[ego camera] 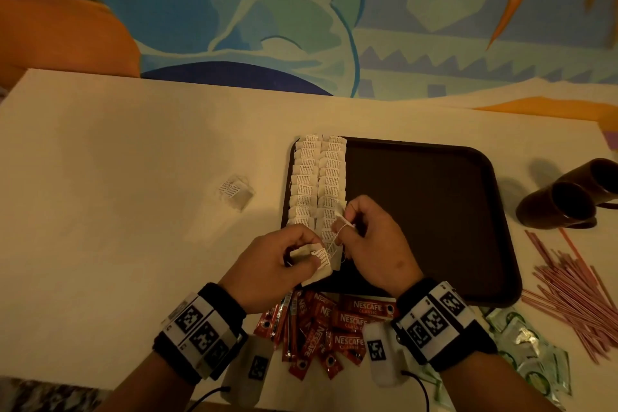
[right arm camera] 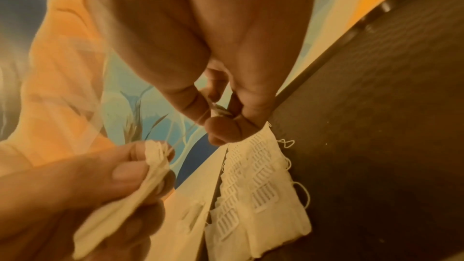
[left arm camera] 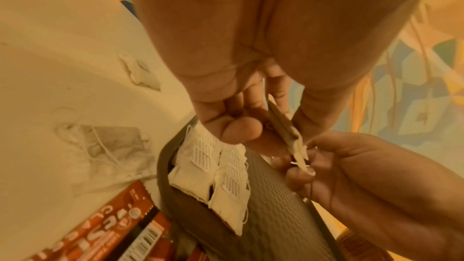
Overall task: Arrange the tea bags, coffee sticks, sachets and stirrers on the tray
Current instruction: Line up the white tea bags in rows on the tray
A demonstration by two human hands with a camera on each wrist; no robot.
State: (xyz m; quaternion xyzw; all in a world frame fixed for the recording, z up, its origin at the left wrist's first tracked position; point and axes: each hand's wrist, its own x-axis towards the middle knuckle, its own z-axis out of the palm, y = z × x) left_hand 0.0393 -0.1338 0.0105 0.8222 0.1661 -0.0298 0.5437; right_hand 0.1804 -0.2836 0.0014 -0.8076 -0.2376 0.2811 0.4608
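Note:
My left hand [ego camera: 309, 252] grips a small bunch of tea bags [ego camera: 322, 264] over the near left corner of the dark brown tray [ego camera: 434, 211]. My right hand [ego camera: 346, 221] pinches the string and tag [ego camera: 342, 227] that run from that bunch. In the left wrist view the held tea bags [left arm camera: 286, 132] show edge-on between thumb and fingers. In the right wrist view the pinched string [right arm camera: 217, 110] shows between the fingertips. Two overlapping columns of tea bags [ego camera: 317, 177] lie along the tray's left side.
Loose tea bags [ego camera: 235, 194] lie on the table left of the tray. Red coffee sticks [ego camera: 334, 324] are piled at the tray's near edge. Green sachets [ego camera: 528, 354] and pink stirrers [ego camera: 575, 284] lie at right. Two brown mugs [ego camera: 568, 194] rest on their sides.

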